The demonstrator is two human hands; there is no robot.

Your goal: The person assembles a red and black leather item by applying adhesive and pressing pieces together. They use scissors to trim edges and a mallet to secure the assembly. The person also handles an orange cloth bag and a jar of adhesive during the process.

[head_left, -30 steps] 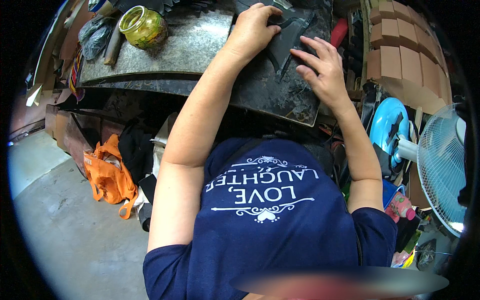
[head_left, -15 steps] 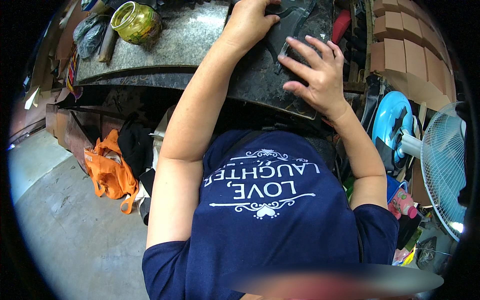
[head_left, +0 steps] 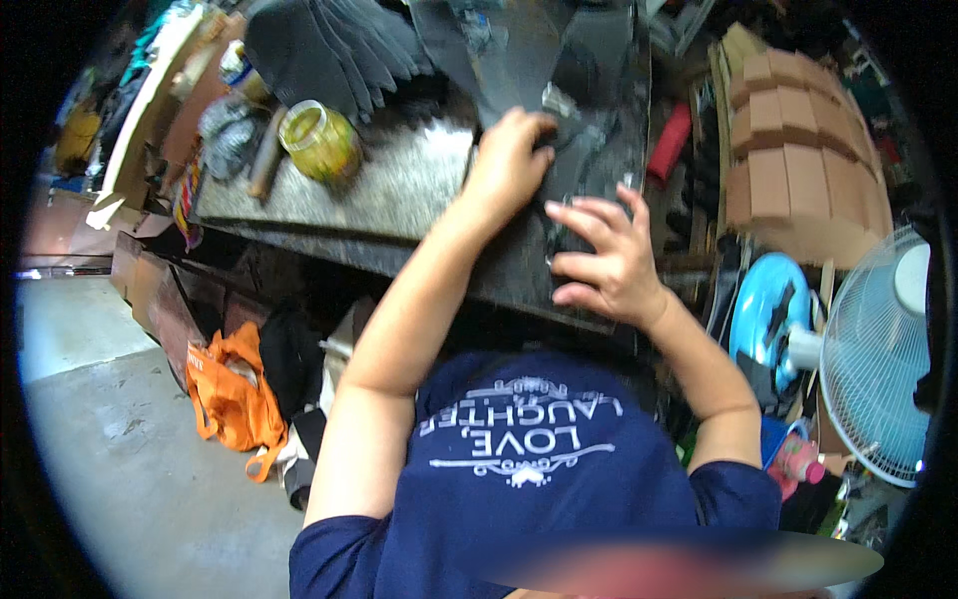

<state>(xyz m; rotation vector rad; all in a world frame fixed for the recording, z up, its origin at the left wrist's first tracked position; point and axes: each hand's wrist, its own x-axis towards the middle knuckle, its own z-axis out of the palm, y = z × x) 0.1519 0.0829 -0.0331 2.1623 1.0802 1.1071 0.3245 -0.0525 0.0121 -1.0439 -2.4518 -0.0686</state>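
My left hand (head_left: 507, 165) rests on the dark work table with its fingers bent over, beside a black strip-like piece (head_left: 569, 165). What lies under those fingertips is blurred and partly hidden. To its right, my right hand (head_left: 611, 255) has its fingers spread at the right end of the table, over dark material. A small pale, shiny scrap (head_left: 559, 100) lies just beyond my left hand. Farther back sits a smooth dark sheet (head_left: 499, 60), and fanned black sheets (head_left: 334, 55) are stacked to the left of it.
On a grey speckled board (head_left: 409, 185) stand a yellow-green glass jar (head_left: 319, 145), a stick (head_left: 266, 155) and a grey plastic bag (head_left: 235, 135). Stacked brown pieces (head_left: 798, 150), a red object (head_left: 669, 145) and a fan (head_left: 878, 354) are at right. An orange bag (head_left: 238, 384) hangs lower left.
The view has tilted up, so the table and hands appear lower and more of the far table shows. Both hands stay at the dark material; the right hand's fingers remain spread.
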